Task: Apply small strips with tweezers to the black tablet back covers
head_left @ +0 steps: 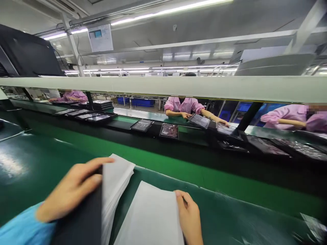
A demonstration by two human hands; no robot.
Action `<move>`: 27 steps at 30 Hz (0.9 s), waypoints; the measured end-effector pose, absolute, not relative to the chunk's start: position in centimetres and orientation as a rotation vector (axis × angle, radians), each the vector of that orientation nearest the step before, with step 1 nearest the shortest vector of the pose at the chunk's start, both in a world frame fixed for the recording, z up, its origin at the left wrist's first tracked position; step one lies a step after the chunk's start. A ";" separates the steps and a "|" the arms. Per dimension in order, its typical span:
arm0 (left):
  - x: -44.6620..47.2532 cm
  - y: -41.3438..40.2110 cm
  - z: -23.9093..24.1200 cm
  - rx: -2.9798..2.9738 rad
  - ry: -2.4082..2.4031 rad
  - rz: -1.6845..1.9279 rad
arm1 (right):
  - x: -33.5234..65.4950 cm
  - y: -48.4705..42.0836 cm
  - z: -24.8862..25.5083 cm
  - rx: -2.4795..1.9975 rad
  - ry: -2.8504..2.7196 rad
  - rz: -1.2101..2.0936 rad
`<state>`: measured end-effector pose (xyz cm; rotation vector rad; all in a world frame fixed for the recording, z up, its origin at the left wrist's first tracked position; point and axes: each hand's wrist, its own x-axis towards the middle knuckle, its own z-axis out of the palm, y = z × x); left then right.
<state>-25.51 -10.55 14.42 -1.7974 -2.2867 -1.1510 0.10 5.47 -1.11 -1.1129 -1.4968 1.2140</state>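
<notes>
My left hand (74, 189), in a blue sleeve, is closed on the edge of a dark flat sheet (84, 221), with the thumb on top. Its index finger reaches over to the upper corner of a stack of white sheets (119, 177) beside the dark sheet. Right of that lies a second pile of white sheets (153, 207). My right hand (189, 216) pinches this pile's right edge, thumb uppermost and the other fingers partly hidden. The lower ends of both piles run out of view.
Beyond the green bench (219, 217) runs a dark conveyor line with black trays (169, 130) holding small parts. A co-worker in pink (185, 106) handles a tray there; others sit left and right. A pale beam (163, 87) crosses above. Clear plastic (314, 226) lies at the right.
</notes>
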 end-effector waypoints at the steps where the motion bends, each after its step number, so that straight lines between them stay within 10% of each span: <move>1: -24.1 -8.3 14.0 -2.029 -2.278 -0.993 | 0.0 5.3 -1.3 -1.115 -1.493 1.191; 8: -13.2 2.1 8.2 -2.726 -1.665 -0.280 | 0.1 5.3 -2.8 -1.109 -1.366 1.205; 27: -31.4 -13.3 5.8 -1.163 -2.424 -0.770 | 1.0 6.2 -3.8 -1.228 -1.257 1.074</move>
